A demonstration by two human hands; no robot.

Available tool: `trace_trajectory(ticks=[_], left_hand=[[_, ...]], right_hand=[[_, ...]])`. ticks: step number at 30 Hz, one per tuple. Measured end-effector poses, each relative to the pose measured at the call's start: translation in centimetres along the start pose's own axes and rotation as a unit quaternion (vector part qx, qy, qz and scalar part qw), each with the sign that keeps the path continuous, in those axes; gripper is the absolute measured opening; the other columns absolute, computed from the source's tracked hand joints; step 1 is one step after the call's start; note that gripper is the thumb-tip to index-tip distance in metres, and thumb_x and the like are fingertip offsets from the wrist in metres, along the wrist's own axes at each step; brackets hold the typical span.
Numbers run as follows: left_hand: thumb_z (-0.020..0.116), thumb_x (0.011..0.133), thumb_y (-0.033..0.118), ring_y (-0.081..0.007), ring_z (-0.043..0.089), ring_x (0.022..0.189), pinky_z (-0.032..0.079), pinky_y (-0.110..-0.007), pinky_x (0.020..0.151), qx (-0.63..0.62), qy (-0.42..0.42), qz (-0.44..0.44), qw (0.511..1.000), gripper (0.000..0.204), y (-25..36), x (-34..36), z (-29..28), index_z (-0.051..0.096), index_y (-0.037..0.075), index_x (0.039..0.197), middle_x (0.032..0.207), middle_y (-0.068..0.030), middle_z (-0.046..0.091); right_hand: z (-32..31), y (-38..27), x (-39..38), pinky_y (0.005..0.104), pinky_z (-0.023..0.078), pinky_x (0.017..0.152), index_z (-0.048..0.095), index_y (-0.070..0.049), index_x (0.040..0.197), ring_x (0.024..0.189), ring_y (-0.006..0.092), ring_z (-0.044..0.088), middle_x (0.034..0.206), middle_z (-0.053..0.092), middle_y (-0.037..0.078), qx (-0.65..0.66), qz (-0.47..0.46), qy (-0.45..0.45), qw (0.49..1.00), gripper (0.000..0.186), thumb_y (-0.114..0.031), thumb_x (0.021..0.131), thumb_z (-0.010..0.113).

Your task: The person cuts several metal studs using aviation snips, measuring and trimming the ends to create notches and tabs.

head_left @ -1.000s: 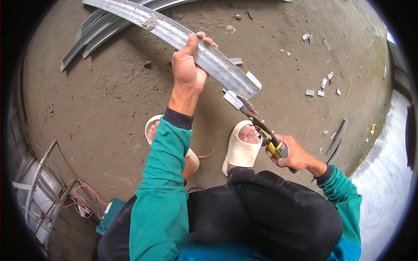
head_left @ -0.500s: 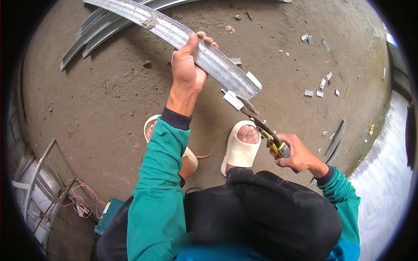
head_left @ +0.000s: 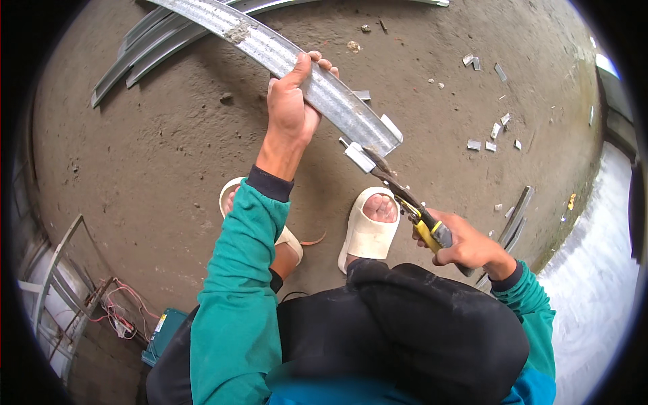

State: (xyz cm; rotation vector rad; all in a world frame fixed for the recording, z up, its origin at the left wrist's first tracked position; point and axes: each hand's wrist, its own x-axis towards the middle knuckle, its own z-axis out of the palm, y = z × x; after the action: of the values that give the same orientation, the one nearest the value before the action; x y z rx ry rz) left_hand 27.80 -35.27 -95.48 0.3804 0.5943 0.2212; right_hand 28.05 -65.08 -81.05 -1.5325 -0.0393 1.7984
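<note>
My left hand (head_left: 291,101) is closed around a long galvanized metal channel (head_left: 334,98), thumb on its inner face and fingertips over the far edge. The channel slants from the upper left down toward the middle, a lump of dried dirt on it. At its near end, side flaps are bent outward. My right hand (head_left: 466,239) grips yellow-and-black tin snips (head_left: 422,219). Their jaws lie at the channel's lower end, beside a small flap (head_left: 360,158); how far they close on the metal I cannot tell.
More metal channels (head_left: 158,50) lie on the ground at the upper left. Small cut metal scraps (head_left: 496,129) are scattered at the right, with longer strips (head_left: 520,212) nearer me. At the lower left are a metal frame (head_left: 57,270), tangled wires (head_left: 125,307) and a green box (head_left: 164,331).
The handles of the tin snips look more spread, with the yellow one farther from the dark one. The channel and my left hand keep nearly the same place; the whole view shifts slightly.
</note>
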Motion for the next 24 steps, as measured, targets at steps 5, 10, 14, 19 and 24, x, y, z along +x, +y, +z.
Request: trace_trajectory(ticks=[5,10,14,19,24], left_hand=[[0.059,0.098,0.016,-0.021,0.061,0.086,0.053,-0.042,0.087,-0.004,-0.008,0.003,1.0,0.018,-0.1,0.2,0.3,0.058,-0.002,0.101,0.093,-0.0082,0.06],[0.059,0.099,0.017,-0.0215,0.061,0.086,0.053,-0.041,0.087,-0.025,-0.013,-0.001,1.0,0.018,-0.3,0.2,0.4,0.059,-0.001,0.1,0.093,-0.0088,0.061],[0.058,0.099,0.018,-0.0224,0.061,0.086,0.053,-0.041,0.088,-0.029,-0.032,-0.024,0.999,0.019,-0.2,0.1,0.1,0.059,-0.001,0.1,0.092,-0.0099,0.061],[0.06,0.097,0.018,-0.0236,0.062,0.089,0.052,-0.041,0.089,0.004,-0.006,-0.04,0.999,0.018,0.3,0.2,0.4,0.057,0.001,0.1,0.093,-0.0112,0.061],[0.066,0.094,0.024,-0.0178,0.062,0.085,0.054,-0.041,0.089,0.021,0.008,-0.082,0.996,0.021,3.7,2.9,-0.2,0.053,0.007,0.095,0.086,-0.0061,0.057]], right_hand=[[0.0,-0.2,0.3,0.0307,0.047,0.082,0.055,-0.001,0.108,0.087,0.016,0.053,0.092,0.056,0.005,-0.043,-0.001,0.018,0.999,0.047,-0.004,0.062,0.066],[1.4,1.0,0.6,0.0288,0.045,0.071,0.056,-0.003,0.091,0.075,0.0124,0.052,0.079,0.055,0.002,0.008,0.003,0.057,0.998,0.03,-0.005,0.062,0.065],[0.9,1.4,0.9,0.0284,0.044,0.069,0.056,-0.002,0.088,0.073,0.0122,0.051,0.076,0.054,0.001,-0.06,-0.009,0.085,0.995,0.027,-0.005,0.062,0.064],[0.2,1.8,1.0,0.0296,0.044,0.068,0.055,-0.001,0.088,0.072,0.0133,0.052,0.077,0.055,0.002,-0.06,-0.017,0.075,0.995,0.027,-0.006,0.062,0.062],[0.3,1.1,0.6,0.0302,0.045,0.07,0.056,-0.001,0.093,0.073,0.015,0.053,0.078,0.056,0.004,-0.079,-0.014,0.05,0.995,0.032,-0.006,0.062,0.061]])
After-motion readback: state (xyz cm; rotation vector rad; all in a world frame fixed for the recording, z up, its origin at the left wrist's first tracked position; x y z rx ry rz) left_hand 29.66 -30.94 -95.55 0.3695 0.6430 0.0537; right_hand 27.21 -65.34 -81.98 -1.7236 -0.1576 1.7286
